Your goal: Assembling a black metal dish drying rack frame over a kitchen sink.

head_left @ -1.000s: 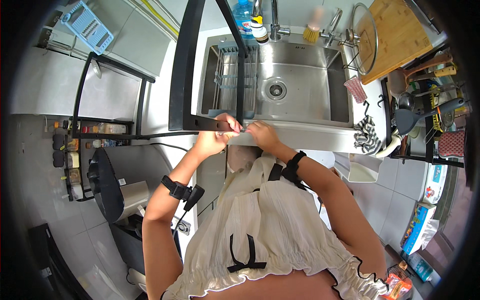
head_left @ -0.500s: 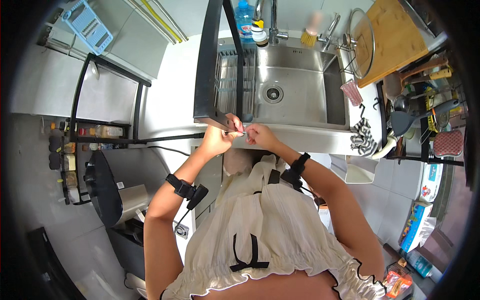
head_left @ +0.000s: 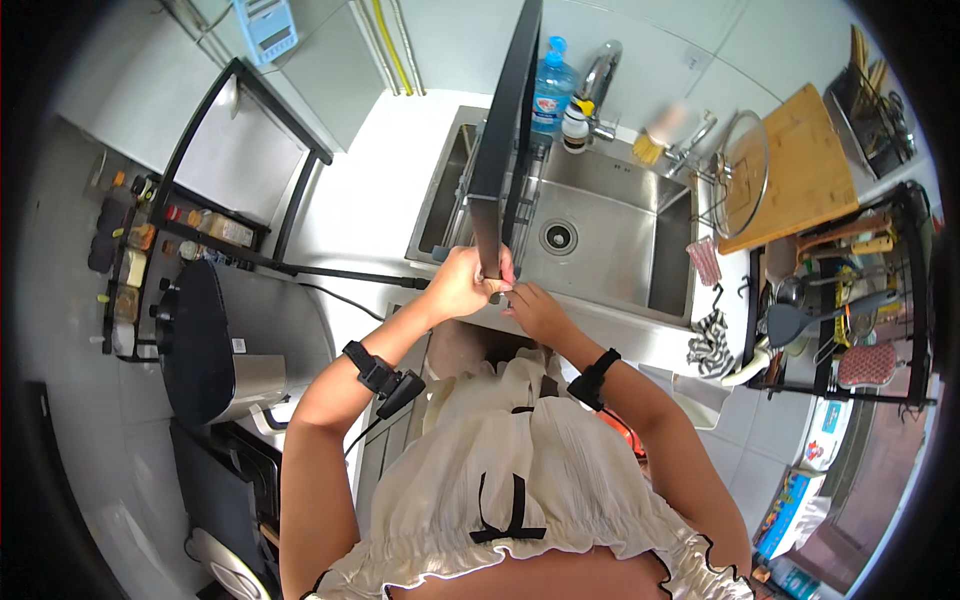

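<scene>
A black metal rack frame stands over the left part of the sink, seen nearly edge-on. At its near lower end my left hand is closed round the bar, with thumb and fingers wrapped about the tip. My right hand is beside it, its fingers pinched together right at the bar's end. What the right fingers hold, if anything, is too small to make out. Below the frame part of a wire dish rack shows in the steel sink.
Behind the sink are a blue bottle and a tap. At right lean a cutting board and a glass lid, near a utensil rack. Another black frame stands at left, above a dark appliance.
The black frame has swung from showing two separate bars to nearly edge-on, and sits further right. Both hands stay at its near end. The whole view has shifted.
</scene>
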Motion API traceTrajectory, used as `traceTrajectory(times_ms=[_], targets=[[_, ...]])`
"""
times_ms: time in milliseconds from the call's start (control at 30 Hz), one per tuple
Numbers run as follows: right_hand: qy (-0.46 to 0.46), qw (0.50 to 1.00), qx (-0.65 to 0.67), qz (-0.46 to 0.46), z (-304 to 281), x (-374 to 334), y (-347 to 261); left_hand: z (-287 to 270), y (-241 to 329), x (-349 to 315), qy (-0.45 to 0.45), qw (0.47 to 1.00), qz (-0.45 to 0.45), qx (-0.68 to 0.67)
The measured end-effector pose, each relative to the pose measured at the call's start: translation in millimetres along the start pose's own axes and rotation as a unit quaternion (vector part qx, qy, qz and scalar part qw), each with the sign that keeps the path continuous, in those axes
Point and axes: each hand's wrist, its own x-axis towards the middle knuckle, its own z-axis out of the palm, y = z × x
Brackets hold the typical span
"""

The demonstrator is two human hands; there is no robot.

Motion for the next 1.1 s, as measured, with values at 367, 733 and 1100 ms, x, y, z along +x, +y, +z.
traceTrajectory(times_ms=[367,733,1100], targets=[[-0.027,0.77,0.329,0.546,24.1,28.7,25.1,-5.2,13.9,11.4,0.012,0.999,0.049,0.009],[-0.022,0.953,0.021,0.301,21.9,-1.6,20.4,-3.2,10.2,11.3,-0.016,0.999,0.034,-0.016],[0.019,0.981,0.142,0.132,-2.1,3.0,19.9,-5.5,10.4,14.9,-0.001,0.999,0.044,-0.026]])
